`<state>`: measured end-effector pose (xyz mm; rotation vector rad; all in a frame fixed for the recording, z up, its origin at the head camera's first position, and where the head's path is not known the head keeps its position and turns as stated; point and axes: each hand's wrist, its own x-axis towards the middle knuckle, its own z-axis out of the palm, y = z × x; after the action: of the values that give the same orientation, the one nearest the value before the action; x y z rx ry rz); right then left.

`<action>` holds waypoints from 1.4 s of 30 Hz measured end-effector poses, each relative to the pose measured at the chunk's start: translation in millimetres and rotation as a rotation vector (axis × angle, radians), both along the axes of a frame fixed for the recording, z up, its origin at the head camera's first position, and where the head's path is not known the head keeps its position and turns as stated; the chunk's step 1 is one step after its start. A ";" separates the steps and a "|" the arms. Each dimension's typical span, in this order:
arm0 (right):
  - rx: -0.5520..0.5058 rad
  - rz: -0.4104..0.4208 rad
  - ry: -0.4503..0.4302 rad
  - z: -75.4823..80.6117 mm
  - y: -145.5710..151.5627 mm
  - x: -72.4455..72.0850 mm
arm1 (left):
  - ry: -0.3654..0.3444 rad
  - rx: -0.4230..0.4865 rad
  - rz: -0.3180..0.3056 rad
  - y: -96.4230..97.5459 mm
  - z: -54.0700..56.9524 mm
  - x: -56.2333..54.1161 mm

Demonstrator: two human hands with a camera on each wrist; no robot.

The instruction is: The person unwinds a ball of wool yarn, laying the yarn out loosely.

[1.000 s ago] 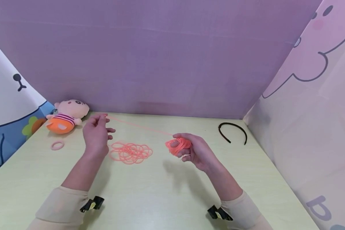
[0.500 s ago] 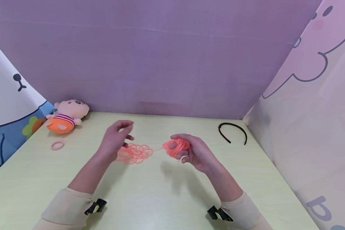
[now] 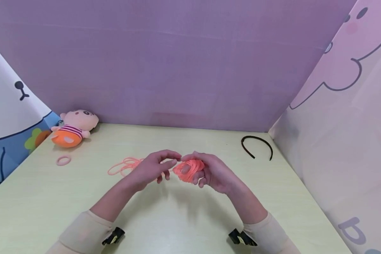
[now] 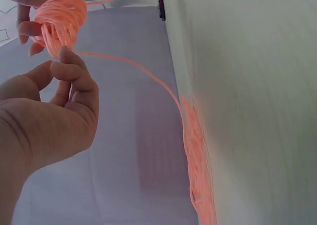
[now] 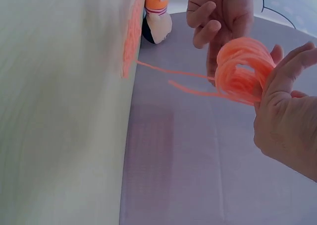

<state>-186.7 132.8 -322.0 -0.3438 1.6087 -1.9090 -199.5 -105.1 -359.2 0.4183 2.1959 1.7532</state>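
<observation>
My right hand (image 3: 214, 173) holds a wound coil of coral-pink cord (image 3: 192, 170), with fingers through and around its loops. A short loose end sticks out of the coil in the right wrist view. My left hand (image 3: 152, 169) is close beside the coil on its left, thumb and fingers bent toward each other, fingertips right at the coil's edge. In the left wrist view, one cord strand (image 4: 143, 69) runs from the coil, past the left fingertips, down to a loose pile of the same cord (image 4: 195, 160) on the table. The left forearm and hand partly hide that pile in the head view.
A plush doll (image 3: 74, 128) in orange and stripes lies at the table's back left, with a pink ring (image 3: 63, 161) before it. A dark headband (image 3: 257, 137) lies at the back right. A purple panel (image 3: 190, 70) closes off the back.
My left hand has come rightward from the far left, where it drew a strand taut, to the coil. That strand is no longer stretched between the hands. The right hand has shifted slightly left.
</observation>
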 end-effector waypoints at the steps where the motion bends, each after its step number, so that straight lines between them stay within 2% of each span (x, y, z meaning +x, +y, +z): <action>1: 0.001 0.015 0.003 -0.4 -0.2 0.3 | 0.001 0.001 -0.013 0.9 -0.5 0.6; 5: 0.000 0.059 0.021 -2.1 -0.3 0.9 | 0.005 -0.006 -0.060 3.7 -1.5 2.1; 9: -0.006 0.080 0.034 -4.3 -0.6 0.5 | 0.018 -0.017 -0.067 5.4 -1.4 3.8; 13: -0.005 0.097 0.039 -4.8 -0.9 0.4 | 0.020 -0.013 -0.029 6.2 -0.4 4.4; 19: 0.001 0.082 0.033 -4.0 -2.0 0.6 | 0.020 0.007 0.065 4.7 0.7 2.7; 23: 0.017 0.044 0.023 -3.6 -2.4 -0.1 | 0.030 0.014 0.105 2.2 2.9 2.2; 30: 0.028 -0.064 -0.013 -4.3 -2.1 -2.9 | 0.042 0.029 0.135 -1.0 9.0 2.4; 42: -0.043 -0.263 -0.001 -2.6 2.6 -6.9 | 0.041 0.063 0.228 -14.4 16.3 -1.4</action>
<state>-193.7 135.4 -324.6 -0.1538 1.6819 -2.1403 -200.9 -119.4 -342.9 0.2272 2.2992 1.9506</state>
